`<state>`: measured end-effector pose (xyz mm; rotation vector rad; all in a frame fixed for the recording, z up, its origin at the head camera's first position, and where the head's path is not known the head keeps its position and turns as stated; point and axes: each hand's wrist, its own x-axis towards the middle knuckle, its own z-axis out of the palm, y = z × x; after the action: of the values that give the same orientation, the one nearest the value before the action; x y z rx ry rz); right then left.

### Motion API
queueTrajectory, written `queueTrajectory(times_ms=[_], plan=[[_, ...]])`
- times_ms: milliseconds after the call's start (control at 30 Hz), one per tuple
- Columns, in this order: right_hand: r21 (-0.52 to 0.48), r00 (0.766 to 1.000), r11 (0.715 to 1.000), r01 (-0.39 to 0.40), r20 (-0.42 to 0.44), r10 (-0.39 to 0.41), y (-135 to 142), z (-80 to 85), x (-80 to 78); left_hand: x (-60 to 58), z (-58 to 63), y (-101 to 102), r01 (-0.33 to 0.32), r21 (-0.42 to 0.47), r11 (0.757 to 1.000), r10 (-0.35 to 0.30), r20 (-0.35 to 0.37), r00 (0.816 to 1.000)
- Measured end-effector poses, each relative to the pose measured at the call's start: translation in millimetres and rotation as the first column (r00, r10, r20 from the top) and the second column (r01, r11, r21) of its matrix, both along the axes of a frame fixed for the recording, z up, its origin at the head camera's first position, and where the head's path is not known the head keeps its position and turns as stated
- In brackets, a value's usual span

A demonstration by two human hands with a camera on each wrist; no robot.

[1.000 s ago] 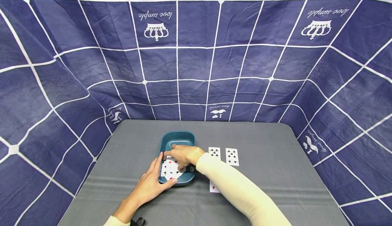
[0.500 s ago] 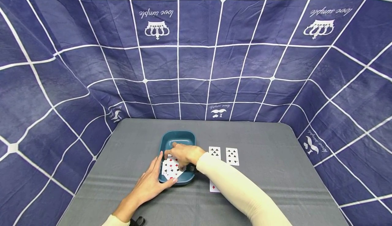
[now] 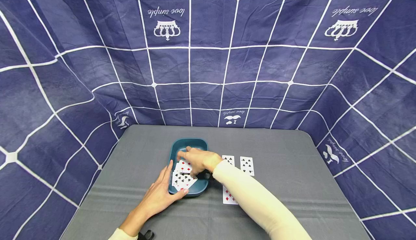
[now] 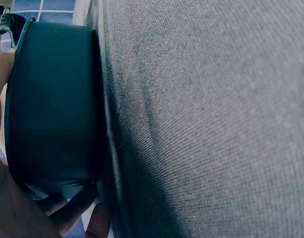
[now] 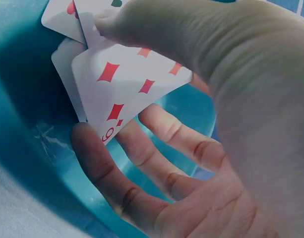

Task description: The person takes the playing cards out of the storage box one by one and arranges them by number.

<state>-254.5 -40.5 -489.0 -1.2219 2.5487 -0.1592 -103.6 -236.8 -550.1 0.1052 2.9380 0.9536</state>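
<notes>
A dark teal tray (image 3: 203, 187) holds several overlapping playing cards (image 3: 182, 186). My left hand (image 3: 157, 193) rests against its near left corner, straight fingers along the side wall and thumb at the front rim; the tray's outer wall (image 4: 55, 104) fills much of the left wrist view. Inside the tray, my right hand (image 3: 198, 157) holds a diamonds playing card (image 5: 127, 82) between thumb and fingers. In the right wrist view the thumb lies across the card's upper end, and the fingertips (image 5: 87, 136) reach its lower edge. Other cards lie beneath it.
Right of the tray lie a clubs card (image 3: 229, 158), a spades card (image 3: 247, 166) and a diamonds card (image 3: 229, 196), partly under the right sleeve. A grey cloth covers the table (image 3: 286, 196). A blue gridded curtain (image 3: 208, 66) encloses the back and sides.
The right hand has moved slightly away from me and right, drawing the diamonds card over the pile and uncovering a spades card. The left hand keeps its place.
</notes>
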Motion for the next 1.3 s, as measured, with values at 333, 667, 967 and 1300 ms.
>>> queueTrajectory(times_ms=[333, 667, 967, 1300], plan=[[-0.133, 1.0, 0.991, 0.006, 0.008, -0.005, 18, 13.9, -7.2, 1.1, 0.4, 1, -0.002, -0.005, 1.0, 0.002, 0.0, 1.0], [-0.269, 1.0, 0.963, 0.001, 0.001, -0.001, 40, 28.2, -12.8, 0.0, -2.7, 0, -0.006, -0.024, 1.0, 0.006, -0.005, 1.0], [-0.325, 1.0, 0.946, 0.011, -0.019, -0.018, 67, 35.9, -19.9, -0.1, -2.5, 1, -0.008, -0.025, 1.0, 0.007, -0.017, 1.0], [-0.395, 0.997, 0.916, 0.061, -0.018, -0.074, 99, 35.0, -29.9, 0.2, -2.0, 1, -0.006, -0.026, 1.0, 0.005, -0.015, 1.0]])
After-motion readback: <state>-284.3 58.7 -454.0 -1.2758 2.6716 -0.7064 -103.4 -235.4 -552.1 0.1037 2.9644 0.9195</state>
